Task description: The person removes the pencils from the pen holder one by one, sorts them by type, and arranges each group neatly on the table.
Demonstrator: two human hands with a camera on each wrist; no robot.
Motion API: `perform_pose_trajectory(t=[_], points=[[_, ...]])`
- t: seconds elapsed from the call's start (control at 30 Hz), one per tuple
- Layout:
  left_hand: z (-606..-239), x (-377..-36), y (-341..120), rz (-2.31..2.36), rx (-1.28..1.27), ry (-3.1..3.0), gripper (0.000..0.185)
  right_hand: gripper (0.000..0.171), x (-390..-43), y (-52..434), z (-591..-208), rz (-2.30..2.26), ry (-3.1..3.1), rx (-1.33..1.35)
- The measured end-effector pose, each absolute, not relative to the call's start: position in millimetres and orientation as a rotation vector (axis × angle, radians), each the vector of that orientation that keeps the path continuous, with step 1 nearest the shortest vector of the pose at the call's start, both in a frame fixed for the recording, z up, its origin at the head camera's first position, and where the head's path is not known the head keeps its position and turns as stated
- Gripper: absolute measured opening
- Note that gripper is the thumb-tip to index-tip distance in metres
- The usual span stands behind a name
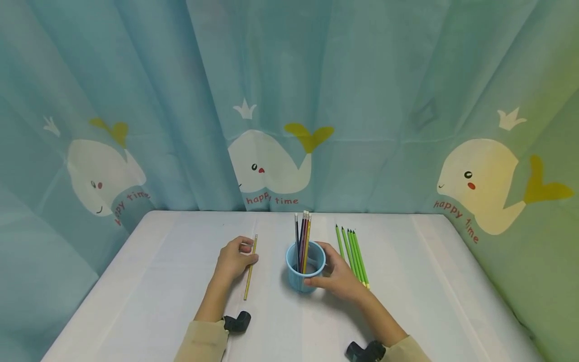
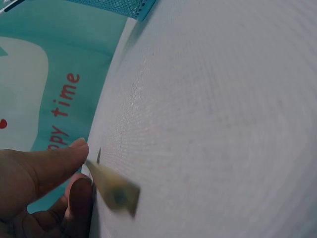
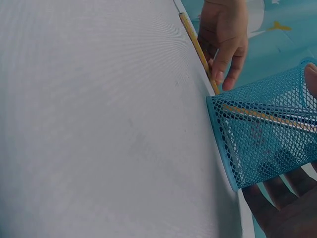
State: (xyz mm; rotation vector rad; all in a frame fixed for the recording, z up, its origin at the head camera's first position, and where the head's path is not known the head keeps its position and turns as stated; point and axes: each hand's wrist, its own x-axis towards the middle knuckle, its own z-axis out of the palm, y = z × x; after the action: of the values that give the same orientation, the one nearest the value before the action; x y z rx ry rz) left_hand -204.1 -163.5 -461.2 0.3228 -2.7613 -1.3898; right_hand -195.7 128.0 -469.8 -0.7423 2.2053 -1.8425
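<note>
My left hand (image 1: 235, 260) pinches a yellow pencil (image 1: 247, 286) between thumb and fingers at the table's left-centre. In the left wrist view the pencil's end (image 2: 116, 191) points toward the camera, blurred. My right hand (image 1: 340, 275) grips the right side of a blue mesh pencil cup (image 1: 298, 282), thumb in front and fingers around the back. Several pencils (image 1: 304, 241), dark, reddish and yellow, stand in the cup with their eraser ends up, leaning together. The cup's mesh wall (image 3: 267, 144) and the pencils inside show in the right wrist view.
Several green pencils (image 1: 355, 254) lie side by side on the white table (image 1: 420, 296), just right of my right hand. Behind the table hangs a blue-green curtain (image 1: 375, 100) printed with whales.
</note>
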Motion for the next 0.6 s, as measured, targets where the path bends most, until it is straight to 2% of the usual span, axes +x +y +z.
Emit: perform_pose_trajectory(t=[0.37,0.6], points=[[-463,-205,-166,-1.415,0.302,-2.768,0.038,0.079,-194,129,-470,-1.822,2.224,-0.739],[-448,-202,-164,-1.395,0.155,-2.748,0.037,0.079,-195,129,-469,-1.832,2.214,-0.767]])
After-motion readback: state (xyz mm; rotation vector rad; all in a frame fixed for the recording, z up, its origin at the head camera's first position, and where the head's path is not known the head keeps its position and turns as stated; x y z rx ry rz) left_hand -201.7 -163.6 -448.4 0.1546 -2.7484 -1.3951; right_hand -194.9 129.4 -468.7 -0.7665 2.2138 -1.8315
